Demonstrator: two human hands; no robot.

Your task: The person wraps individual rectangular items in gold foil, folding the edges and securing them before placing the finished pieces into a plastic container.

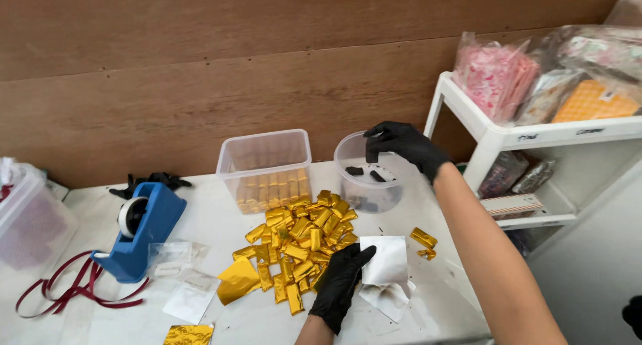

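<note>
Dark pieces [354, 170], small and block-shaped, lie inside a round clear tub [369, 184] under the right hand [399, 144], which is black-gloved and reaches over the tub's rim with its fingertips pinched on one such piece [372, 154]. The left hand [342, 283], also gloved, rests nearer the body with fingers spread flat on a silver foil sheet [386, 260] on the worktop [214, 218]. To the left of that hand sits a heap of gold-wrapped bars [301, 241], with a loose gold foil sheet [237, 278] at its near edge and two more wrapped bars [424, 238] lying apart to the right of the silver sheet. Beyond the heap, left of the right hand, a rectangular clear tub [266, 168] holds rows of wrapped bars. Farther left stand a blue tape dispenser [142, 235] and dark red ribbon [73, 288]. By the look of it, the step in hand is the pick-up of a bare piece for wrapping. The next move would call for carrying it back toward the left hand and setting it squarely on the foil, while the left hand keeps the sheet from sliding or curling.
</note>
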